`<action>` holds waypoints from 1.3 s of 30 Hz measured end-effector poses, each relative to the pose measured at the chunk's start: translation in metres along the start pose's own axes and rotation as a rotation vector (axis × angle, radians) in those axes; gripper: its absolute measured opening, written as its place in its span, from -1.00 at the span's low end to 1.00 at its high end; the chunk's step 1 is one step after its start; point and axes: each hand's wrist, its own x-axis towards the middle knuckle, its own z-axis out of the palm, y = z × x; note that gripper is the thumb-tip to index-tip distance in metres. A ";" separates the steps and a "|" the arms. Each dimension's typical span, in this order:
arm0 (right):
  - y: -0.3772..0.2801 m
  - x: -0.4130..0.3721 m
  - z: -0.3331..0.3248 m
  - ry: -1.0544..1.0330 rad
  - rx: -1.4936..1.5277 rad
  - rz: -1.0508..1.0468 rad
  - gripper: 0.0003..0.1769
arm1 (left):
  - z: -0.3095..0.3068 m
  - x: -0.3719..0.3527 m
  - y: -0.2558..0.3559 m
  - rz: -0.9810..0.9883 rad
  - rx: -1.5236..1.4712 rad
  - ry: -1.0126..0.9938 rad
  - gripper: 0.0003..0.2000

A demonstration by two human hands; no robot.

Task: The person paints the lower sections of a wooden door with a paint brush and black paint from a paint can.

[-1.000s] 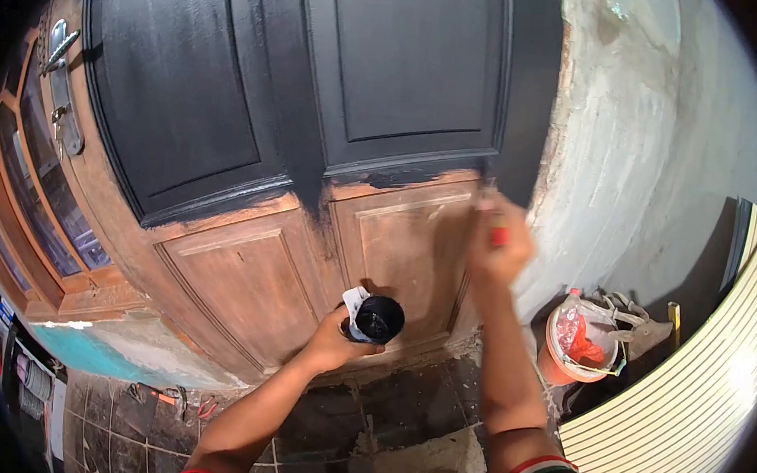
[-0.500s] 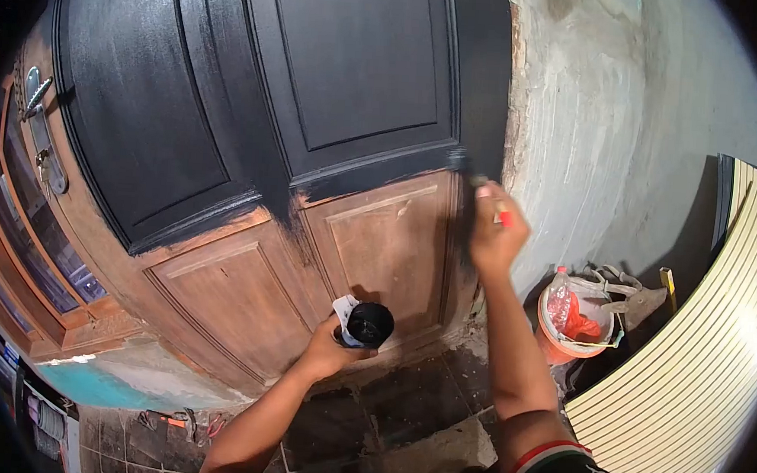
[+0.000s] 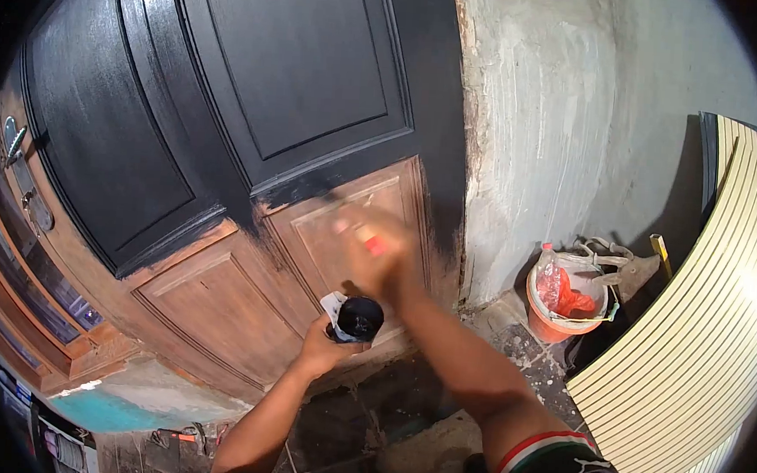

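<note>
My left hand is closed round a small cup of black paint, held upright low in front of the door. My right hand, blurred by motion, grips a paintbrush with a red mark on its handle; its bristles are smeared and hard to make out. The hand is above the cup, before the lower right panel. The wooden door is black on its upper panels and bare brown wood on the lower ones, with ragged paint along the boundary.
On the right, an orange bucket holds a plastic bottle and something red. Ribbed cream panels lean beyond it. A grey plastered wall adjoins the door. The door handle is at left. Tools lie on the tiled floor.
My right hand has moved left with the brush, from the door's right edge to above the cup. The view has shifted to the right. My left hand still holds the cup.
</note>
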 end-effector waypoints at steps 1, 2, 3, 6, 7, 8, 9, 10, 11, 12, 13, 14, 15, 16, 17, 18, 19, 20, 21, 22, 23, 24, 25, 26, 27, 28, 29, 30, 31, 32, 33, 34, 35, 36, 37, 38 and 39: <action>0.021 -0.004 -0.015 -0.009 -0.044 0.185 -0.75 | 0.000 -0.001 0.004 0.033 0.028 0.027 -0.39; 0.038 0.002 -0.033 0.110 0.068 0.302 -0.79 | -0.001 -0.003 0.005 0.024 0.018 0.028 -0.39; 0.074 0.007 -0.046 0.266 -0.090 0.061 -0.81 | -0.002 -0.003 0.006 0.018 0.009 0.030 -0.39; 0.087 0.017 -0.082 0.387 -0.292 0.169 -0.83 | -0.004 -0.004 0.010 0.033 0.009 0.034 -0.39; 0.091 0.011 -0.079 0.386 -0.323 0.134 -0.83 | -0.003 -0.004 0.010 0.042 0.012 0.031 -0.39; 0.094 0.005 -0.077 0.389 -0.357 0.099 -0.84 | -0.001 -0.003 0.008 0.018 0.014 0.030 -0.39; 0.084 0.001 -0.065 0.273 -0.283 -0.088 -0.84 | 0.000 0.000 0.004 -0.003 0.018 0.027 -0.40; 0.056 -0.001 -0.052 0.183 -0.235 -0.054 -0.84 | 0.002 0.002 -0.001 -0.024 0.025 0.024 -0.40; 0.034 -0.013 -0.035 0.037 -0.043 0.090 -0.85 | 0.004 0.004 -0.008 -0.024 0.020 0.015 -0.40; 0.020 -0.010 -0.012 -0.003 0.012 -0.104 -0.87 | 0.006 0.007 -0.018 -0.023 0.014 0.005 -0.41; 0.001 -0.017 0.013 -0.008 0.078 -0.108 -0.86 | 0.008 0.008 -0.022 -0.022 0.008 -0.002 -0.41; -0.012 -0.022 0.026 -0.015 0.147 -0.113 -0.85 | 0.011 0.009 -0.021 -0.017 0.003 -0.009 -0.41; -0.013 -0.019 0.024 -0.008 0.157 -0.103 -0.83 | 0.013 0.009 -0.020 -0.013 -0.003 -0.013 -0.41; -0.013 -0.018 0.024 -0.001 0.171 -0.089 -0.82 | 0.013 0.006 -0.018 -0.014 -0.008 -0.014 -0.40; -0.014 -0.016 0.024 0.001 0.188 -0.075 -0.81 | 0.011 0.004 -0.017 -0.016 0.012 -0.007 -0.39; -0.008 -0.006 0.007 0.011 0.112 -0.004 -0.81 | 0.010 0.003 -0.014 -0.017 0.026 0.006 -0.38; 0.003 0.005 -0.021 0.012 0.042 0.065 -0.81 | 0.008 0.000 -0.013 -0.019 0.038 0.029 -0.37; 0.032 -0.002 -0.036 0.013 -0.119 0.376 -0.80 | 0.004 -0.003 -0.011 -0.031 0.034 0.038 -0.36; 0.044 0.016 -0.052 0.242 -0.010 0.109 -0.81 | 0.000 -0.007 -0.009 -0.045 0.029 0.050 -0.35; 0.067 0.021 -0.069 0.302 -0.288 -0.021 -0.78 | -0.004 -0.012 -0.006 -0.059 0.022 0.065 -0.34; 0.085 0.028 -0.081 0.432 -0.270 0.076 -0.85 | -0.008 -0.016 -0.003 -0.054 0.010 0.069 -0.33; 0.085 0.038 -0.092 0.455 -0.406 -0.023 -0.87 | -0.012 -0.022 0.002 -0.051 -0.003 0.074 -0.32; 0.080 0.042 -0.090 0.473 -0.443 -0.004 -0.84 | -0.015 -0.029 0.005 -0.049 -0.016 0.086 -0.31; 0.068 0.039 -0.075 0.381 -0.408 0.003 -0.83 | -0.017 -0.035 0.007 -0.062 -0.017 0.107 -0.31; 0.051 0.032 -0.053 0.292 -0.373 0.013 -0.81 | -0.019 -0.040 0.009 -0.077 -0.013 0.126 -0.30; 0.037 0.021 -0.028 0.207 -0.338 0.022 -0.80 | -0.020 -0.045 0.011 -0.092 -0.006 0.143 -0.30; 0.023 0.009 0.003 0.098 -0.251 -0.041 -0.77 | -0.019 -0.050 0.011 -0.061 -0.008 0.154 -0.31; 0.005 -0.004 0.035 -0.002 -0.168 -0.103 -0.73 | -0.018 -0.052 0.005 -0.040 -0.046 0.152 -0.33; -0.016 -0.014 0.063 -0.060 -0.031 -0.173 -0.70 | -0.019 -0.050 -0.006 -0.018 -0.081 0.142 -0.35; -0.036 -0.023 0.081 -0.112 0.104 -0.241 -0.67 | -0.020 -0.052 -0.013 0.003 -0.115 0.129 -0.36; -0.051 -0.027 0.088 -0.111 0.200 -0.155 -0.70 | -0.024 -0.054 -0.010 -0.029 0.041 0.136 -0.39; -0.064 -0.028 0.090 -0.113 0.293 -0.074 -0.72 | -0.026 -0.054 -0.009 -0.047 0.023 0.142 -0.39; -0.071 -0.029 0.091 -0.118 0.382 0.008 -0.75 | -0.026 -0.054 -0.009 -0.065 0.000 0.148 -0.39; -0.053 -0.023 0.080 -0.108 0.294 -0.091 -0.72 | -0.026 -0.056 -0.009 -0.084 -0.024 0.151 -0.39; -0.030 -0.017 0.071 -0.023 0.233 -0.076 -0.75 | -0.027 -0.058 -0.008 -0.097 -0.025 0.179 -0.38; -0.008 -0.005 0.053 0.011 0.187 -0.064 -0.81 | -0.029 -0.060 -0.007 -0.108 -0.026 0.203 -0.36; 0.010 0.004 0.031 0.071 0.052 -0.083 -0.86 | -0.033 -0.061 -0.002 -0.106 0.021 0.192 -0.36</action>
